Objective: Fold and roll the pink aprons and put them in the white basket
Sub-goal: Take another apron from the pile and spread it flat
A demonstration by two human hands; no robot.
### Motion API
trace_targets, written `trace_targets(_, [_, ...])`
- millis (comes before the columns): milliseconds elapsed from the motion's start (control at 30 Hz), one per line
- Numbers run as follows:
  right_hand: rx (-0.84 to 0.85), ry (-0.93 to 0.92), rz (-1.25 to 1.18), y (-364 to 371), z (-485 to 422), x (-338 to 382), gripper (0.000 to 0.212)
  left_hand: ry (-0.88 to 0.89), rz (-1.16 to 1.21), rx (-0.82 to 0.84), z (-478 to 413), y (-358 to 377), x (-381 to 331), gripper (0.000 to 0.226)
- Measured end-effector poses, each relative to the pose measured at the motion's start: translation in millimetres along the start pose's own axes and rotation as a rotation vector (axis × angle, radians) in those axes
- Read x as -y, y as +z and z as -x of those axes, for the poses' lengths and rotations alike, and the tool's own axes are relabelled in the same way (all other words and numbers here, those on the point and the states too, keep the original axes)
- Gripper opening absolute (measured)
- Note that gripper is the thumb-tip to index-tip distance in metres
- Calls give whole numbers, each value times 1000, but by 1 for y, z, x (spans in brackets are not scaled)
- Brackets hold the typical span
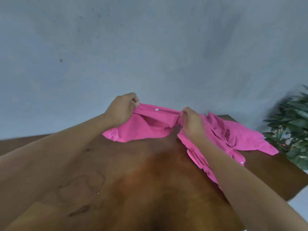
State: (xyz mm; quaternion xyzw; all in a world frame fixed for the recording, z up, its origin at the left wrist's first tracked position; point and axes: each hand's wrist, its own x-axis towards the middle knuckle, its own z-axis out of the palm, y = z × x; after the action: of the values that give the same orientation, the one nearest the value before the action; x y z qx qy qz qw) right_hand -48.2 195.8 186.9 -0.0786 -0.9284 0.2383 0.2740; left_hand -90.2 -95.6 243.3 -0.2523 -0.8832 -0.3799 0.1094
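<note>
Apron step, my read: spreading out, no fold made yet, nothing rolled.

Wall: grey, fills the upper half.

Table: brown wood. The apron is at its far edge, right of centre.

Plant: off the table's right end, not in the way.

Apron's top hem is lifted and pulled taut between both hands, and the lower part drapes onto the wood.

More pink cloth lies crumpled just to the right and runs under the right forearm. Can't tell if it's the same apron or a second one.

Left hand: fingers curled, pinching the hem's left end.

Right hand: pinching the hem's right end.

Snap: white, on the hem between the hands.

Basket: not in view.

Next move, as I judge it: pull the apron toward the table's middle, away from the crumpled cloth. Hold both pinches until the hem lands flat. Then smooth it, fold lengthwise and roll. Risk is the loose cloth dragging along.
</note>
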Motion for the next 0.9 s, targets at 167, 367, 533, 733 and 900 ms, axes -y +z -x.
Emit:
trace_targets(167, [-126, -47, 13, -55, -37, 55, 16, 94, -6, -109, -36, -57, -19, 12])
trace_targets(367, [-267, -70, 60, -121, -80, 144, 20, 169, 19, -248, -64, -140, -43, 13])
trace_targets(533, [-357, -124, 1, -156, -108, 220, 20, 193, 52, -354, -68, -205, -50, 15])
trace_targets(733, [-467, -228, -106, -171, -127, 322, 18, 200, 34, -482, -54, -282, -40, 12])
trace_targets(900, [-505, -353, -200, -166, -133, 402, 15, 183, -3, -587, -33, -346, -22, 12])
